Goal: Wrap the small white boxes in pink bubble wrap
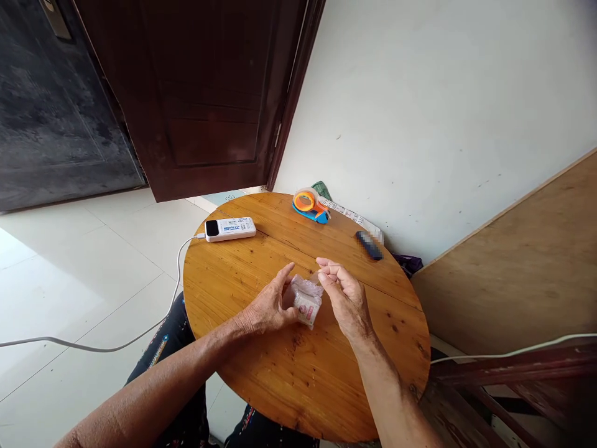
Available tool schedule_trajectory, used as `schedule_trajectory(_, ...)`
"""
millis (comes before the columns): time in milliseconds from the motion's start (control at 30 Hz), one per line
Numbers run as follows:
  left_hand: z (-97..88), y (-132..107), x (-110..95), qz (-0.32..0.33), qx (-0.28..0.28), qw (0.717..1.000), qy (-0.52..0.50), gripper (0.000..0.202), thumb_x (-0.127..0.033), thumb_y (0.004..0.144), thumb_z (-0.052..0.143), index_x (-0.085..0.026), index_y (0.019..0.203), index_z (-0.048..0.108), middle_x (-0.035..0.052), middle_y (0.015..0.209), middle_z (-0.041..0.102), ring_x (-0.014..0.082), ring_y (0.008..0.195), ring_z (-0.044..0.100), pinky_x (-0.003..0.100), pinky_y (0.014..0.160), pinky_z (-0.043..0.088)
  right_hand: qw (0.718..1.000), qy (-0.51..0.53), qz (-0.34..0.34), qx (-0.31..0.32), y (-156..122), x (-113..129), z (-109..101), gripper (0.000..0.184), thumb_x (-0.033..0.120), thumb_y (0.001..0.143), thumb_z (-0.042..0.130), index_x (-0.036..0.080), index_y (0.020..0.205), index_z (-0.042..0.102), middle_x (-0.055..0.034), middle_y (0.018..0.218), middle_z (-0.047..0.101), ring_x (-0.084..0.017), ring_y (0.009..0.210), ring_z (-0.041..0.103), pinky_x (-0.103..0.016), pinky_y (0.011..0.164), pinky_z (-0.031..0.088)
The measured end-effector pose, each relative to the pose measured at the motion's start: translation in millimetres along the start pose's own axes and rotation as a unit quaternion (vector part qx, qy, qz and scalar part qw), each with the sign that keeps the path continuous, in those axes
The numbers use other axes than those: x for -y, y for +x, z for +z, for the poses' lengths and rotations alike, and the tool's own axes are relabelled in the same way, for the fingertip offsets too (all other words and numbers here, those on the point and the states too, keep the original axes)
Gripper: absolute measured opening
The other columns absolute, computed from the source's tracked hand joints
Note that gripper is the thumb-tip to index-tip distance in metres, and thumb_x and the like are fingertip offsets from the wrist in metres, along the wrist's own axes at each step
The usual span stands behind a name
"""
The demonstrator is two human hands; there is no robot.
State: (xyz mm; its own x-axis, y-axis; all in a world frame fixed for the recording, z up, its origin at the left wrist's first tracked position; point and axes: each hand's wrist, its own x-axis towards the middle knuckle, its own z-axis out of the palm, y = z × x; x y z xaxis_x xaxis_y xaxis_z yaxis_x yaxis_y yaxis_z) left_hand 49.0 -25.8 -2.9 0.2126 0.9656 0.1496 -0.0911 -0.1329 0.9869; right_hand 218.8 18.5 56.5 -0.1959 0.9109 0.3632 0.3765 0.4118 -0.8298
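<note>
A small white package point(306, 307) with red printing, wrapped in clear plastic that looks like bubble wrap, stands on the round wooden table point(261, 373). My left hand point(273, 305) grips it from the left, the thumb at its near side and the fingers partly hidden behind it. Just to the right of the package, my right hand point(344, 297) pinches thumb against fingertips on a thin clear strip at the wrap's upper edge. Whether that strip is tape or part of the wrap, I cannot tell.
An orange and blue tape dispenser point(311, 205) lies at the table's far edge. At the far left is a white power bank point(230, 229) with a cable point(178, 274) running off the table. A dark, blurred-out object point(369, 245) lies at the far right, near the wall.
</note>
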Motion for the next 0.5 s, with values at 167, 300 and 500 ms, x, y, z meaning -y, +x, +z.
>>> schedule_trajectory(167,0.9,-4.2,-13.3,0.016,0.018,1.0,-0.003,0.103,-0.015,0.065,0.072,-0.023,0.154,0.021,0.012,0.138,0.048,0.0272,0.118,0.053,0.041,0.102,0.043,0.999,0.019,0.04,-0.028,16.4,-10.1,-2.5,0.022,0.043,0.085,0.061,0.021,0.082,0.065,-0.0103,0.124,0.067,-0.027,0.109,0.061,-0.038,0.09,0.045)
schedule_trajectory(300,-4.1,-6.5,-16.3,-0.004,0.035,0.999,-0.015,0.083,-0.021,0.068,0.071,-0.026,0.145,0.04,0.0087,0.127,0.055,0.0262,0.107,0.057,0.04,0.091,0.048,0.995,0.033,0.076,-0.049,37.6,-26.8,-0.1,0.026,0.046,0.078,0.064,0.02,0.079,0.066,-0.0116,0.122,0.069,-0.028,0.108,0.063,-0.042,0.093,0.046)
schedule_trajectory(500,-3.5,-1.5,-21.4,-0.08,0.017,0.993,-0.079,0.053,-0.034,0.073,0.067,-0.021,0.123,0.057,0.0051,0.103,0.064,0.0238,0.094,0.061,0.035,0.081,0.05,0.992,0.056,0.097,-0.06,60.8,-46.0,13.0,0.036,0.051,0.072,0.068,0.019,0.089,0.07,-0.0111,0.106,0.074,-0.027,0.1,0.067,-0.044,0.093,0.049)
